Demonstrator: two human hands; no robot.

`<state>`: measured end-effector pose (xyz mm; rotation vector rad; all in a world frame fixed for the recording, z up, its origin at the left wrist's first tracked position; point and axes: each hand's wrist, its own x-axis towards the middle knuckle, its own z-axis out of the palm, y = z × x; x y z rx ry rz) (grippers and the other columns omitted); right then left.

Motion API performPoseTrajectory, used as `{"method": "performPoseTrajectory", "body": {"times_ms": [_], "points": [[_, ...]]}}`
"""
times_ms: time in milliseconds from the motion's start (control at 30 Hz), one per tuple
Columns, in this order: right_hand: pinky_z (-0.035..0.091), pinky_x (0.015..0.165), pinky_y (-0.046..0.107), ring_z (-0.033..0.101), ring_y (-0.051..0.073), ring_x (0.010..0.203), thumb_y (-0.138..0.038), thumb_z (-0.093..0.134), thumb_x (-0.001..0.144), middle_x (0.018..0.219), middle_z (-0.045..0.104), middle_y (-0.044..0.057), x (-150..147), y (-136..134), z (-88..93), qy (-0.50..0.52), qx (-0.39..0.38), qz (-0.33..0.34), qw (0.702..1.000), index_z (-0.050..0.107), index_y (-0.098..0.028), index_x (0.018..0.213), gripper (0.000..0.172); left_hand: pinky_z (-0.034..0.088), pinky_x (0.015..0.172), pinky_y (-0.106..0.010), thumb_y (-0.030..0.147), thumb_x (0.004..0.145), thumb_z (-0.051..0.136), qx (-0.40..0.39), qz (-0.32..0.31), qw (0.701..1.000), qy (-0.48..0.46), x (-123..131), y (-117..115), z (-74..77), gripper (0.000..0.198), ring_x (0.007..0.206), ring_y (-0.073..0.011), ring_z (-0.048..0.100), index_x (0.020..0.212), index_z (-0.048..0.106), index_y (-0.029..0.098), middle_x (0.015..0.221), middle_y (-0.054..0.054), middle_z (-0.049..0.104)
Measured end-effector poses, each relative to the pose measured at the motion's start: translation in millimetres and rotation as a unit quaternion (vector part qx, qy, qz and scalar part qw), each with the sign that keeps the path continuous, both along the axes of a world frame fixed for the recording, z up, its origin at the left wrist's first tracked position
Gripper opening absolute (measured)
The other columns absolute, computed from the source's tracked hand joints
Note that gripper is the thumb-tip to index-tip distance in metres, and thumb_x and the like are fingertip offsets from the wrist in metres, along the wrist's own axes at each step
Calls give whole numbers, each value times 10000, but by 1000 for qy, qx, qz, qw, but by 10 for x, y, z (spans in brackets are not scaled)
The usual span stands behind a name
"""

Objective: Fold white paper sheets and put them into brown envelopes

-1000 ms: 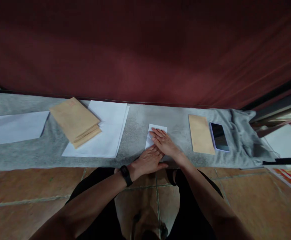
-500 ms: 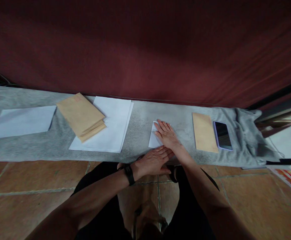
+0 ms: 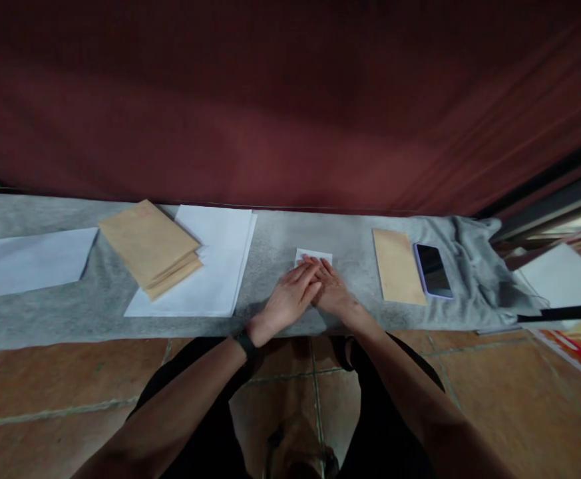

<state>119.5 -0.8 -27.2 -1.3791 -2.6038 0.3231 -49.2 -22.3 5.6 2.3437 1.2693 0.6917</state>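
Note:
A small folded white paper (image 3: 314,253) lies on the grey cloth, mostly covered by both hands so that only its far edge shows. My right hand (image 3: 334,293) rests flat over it with fingers stretched out. Across the fingers of the right hand lies my left hand (image 3: 290,293), its fingers extended and overlapping them. A dark band (image 3: 246,346) circles my left wrist. To the right of the hands is a single brown envelope (image 3: 398,267), flat on the cloth.
A phone (image 3: 434,269) lies right of the envelope, beside bunched grey cloth (image 3: 474,266). On the left, a stack of brown envelopes (image 3: 148,246) overlaps white sheets (image 3: 220,266); another white sheet (image 3: 30,261) lies farther left. A dark red panel (image 3: 290,146) rises behind.
My left hand has moved up from the near edge onto the right hand. The right hand has drawn nearer to me, and the small paper now shows only beyond the fingers. The view has shifted slightly.

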Motion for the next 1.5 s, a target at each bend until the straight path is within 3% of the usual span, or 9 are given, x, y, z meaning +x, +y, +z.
{"method": "performPoseTrajectory", "body": {"times_ms": [100,233,600,700,800,933,1167,1333,1500], "points": [[196,1323,538,287,281,1591,-278,492,1018,1678,363,154,-14,-96,-28,20,2,16,1000,340,-131,1637,654,304,1283,-445,464,1096,313,-23,26,996,80,41,183,-156,614,1552,-259,370,1547,433,64,1646,-185,428],[232,1320,511,295,254,1589,-308,470,1046,1670,387,131,-13,-231,-28,42,6,52,998,391,-143,1614,596,268,1297,-459,492,1098,268,-15,17,991,130,60,298,-277,639,1579,-248,315,1574,413,92,1668,-172,390],[218,1312,454,349,215,1561,-393,538,1056,1643,461,103,130,-406,264,101,-114,174,973,493,-207,1553,533,216,1311,-474,470,1101,262,-5,7,983,185,72,422,-292,592,1593,-237,280,1590,428,182,1703,-106,339],[285,1283,431,459,195,1493,-409,566,1044,1541,594,51,181,-392,340,171,-195,191,947,628,-271,1436,420,200,1317,-476,447,1101,271,-5,2,981,194,70,451,-295,568,1597,-230,270,1599,418,215,1708,-78,335],[462,1153,375,660,183,1271,-479,520,1054,1286,764,13,245,-372,366,277,-295,141,904,768,-290,1203,346,169,1325,-490,461,1096,296,17,2,980,197,90,447,-298,578,1609,-241,231,1610,398,218,1714,-76,321],[554,985,346,741,193,987,-603,466,1039,975,803,29,315,-310,358,389,-353,32,850,788,-216,911,520,144,1328,-485,452,1089,336,36,-36,978,200,132,390,-320,610,1616,-256,203,1618,367,149,1714,-120,308],[552,898,342,684,201,850,-674,536,962,849,758,30,372,-29,222,503,-232,-117,825,730,-232,782,515,185,1319,-412,440,1104,319,59,-96,980,164,162,198,-314,571,1600,-219,258,1581,407,139,1681,-116,391],[435,1168,427,635,229,1272,-617,462,1017,1311,731,69,378,73,157,440,-210,-109,866,751,-264,1204,493,198,1309,-407,488,1100,329,57,-153,970,178,137,33,-221,567,1570,-232,335,1517,489,138,1655,-137,430],[237,1312,471,498,183,1463,-565,303,1092,1498,631,41,321,69,126,287,-196,-6,938,686,-279,1362,548,237,1282,-403,542,1070,415,33,-204,960,187,108,-133,-135,595,1525,-255,414,1481,527,126,1596,-152,510]]}}
